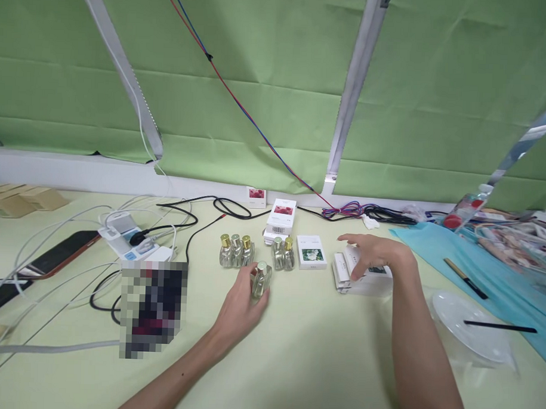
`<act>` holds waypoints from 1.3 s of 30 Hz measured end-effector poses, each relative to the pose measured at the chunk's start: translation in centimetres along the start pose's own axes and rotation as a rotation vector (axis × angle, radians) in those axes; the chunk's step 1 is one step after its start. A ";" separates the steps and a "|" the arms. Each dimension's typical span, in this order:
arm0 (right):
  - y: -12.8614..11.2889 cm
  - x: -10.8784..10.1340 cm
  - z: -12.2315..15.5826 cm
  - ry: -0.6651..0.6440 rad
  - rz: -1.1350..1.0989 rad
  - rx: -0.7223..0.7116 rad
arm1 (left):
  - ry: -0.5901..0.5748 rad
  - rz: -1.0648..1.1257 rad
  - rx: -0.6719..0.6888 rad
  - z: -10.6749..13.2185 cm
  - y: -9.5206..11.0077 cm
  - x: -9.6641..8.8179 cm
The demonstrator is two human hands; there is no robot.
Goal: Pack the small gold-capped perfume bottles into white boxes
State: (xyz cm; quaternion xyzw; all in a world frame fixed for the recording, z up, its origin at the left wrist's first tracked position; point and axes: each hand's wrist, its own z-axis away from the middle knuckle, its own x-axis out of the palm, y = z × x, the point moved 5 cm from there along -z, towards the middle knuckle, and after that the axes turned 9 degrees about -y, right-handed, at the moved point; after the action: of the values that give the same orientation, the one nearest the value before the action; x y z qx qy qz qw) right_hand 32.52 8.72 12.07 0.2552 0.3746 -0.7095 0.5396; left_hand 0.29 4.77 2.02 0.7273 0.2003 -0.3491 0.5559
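Perfume bottle (261,280) of clear glass is pinched in the left hand (241,302), well apart from the back edge of the desk (303,355); a gentle, upright grip suits it. The right hand (374,252) bends over white cartons (341,272); its grip I cannot tell; their contents are hidden.

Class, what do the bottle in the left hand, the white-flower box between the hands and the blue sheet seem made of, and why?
Bottle: probably glass, clear and glossy, with bright highlights; possibly plastic.
Box: likely thin card, smooth and white, with straight edges and a printed picture.
Blue sheet: cloth or plastic film, lying thin and fairly matte; texture too fine to tell.
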 end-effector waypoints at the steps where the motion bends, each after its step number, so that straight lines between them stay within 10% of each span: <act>1: 0.0 0.1 -0.2 -0.008 0.008 0.004 | 0.000 0.001 -0.002 0.0 0.0 0.0; 20: -1.0 -1.0 2.2 0.189 0.064 -0.016 | 0.002 0.013 -0.007 0.0 0.2 -0.1; 30: -4.9 -1.4 6.8 0.408 0.039 -0.385 | -0.032 0.044 -0.016 0.0 0.1 -0.1; 39: -9.6 0.4 6.9 0.122 -0.150 -0.789 | -0.053 0.114 -0.003 -0.3 -0.6 0.6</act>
State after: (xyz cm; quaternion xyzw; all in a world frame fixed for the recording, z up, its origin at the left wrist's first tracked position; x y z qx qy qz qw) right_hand 23.50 4.26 18.27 0.0421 0.6670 -0.5325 0.5195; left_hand 0.32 5.16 1.19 0.7273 0.1439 -0.3357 0.5811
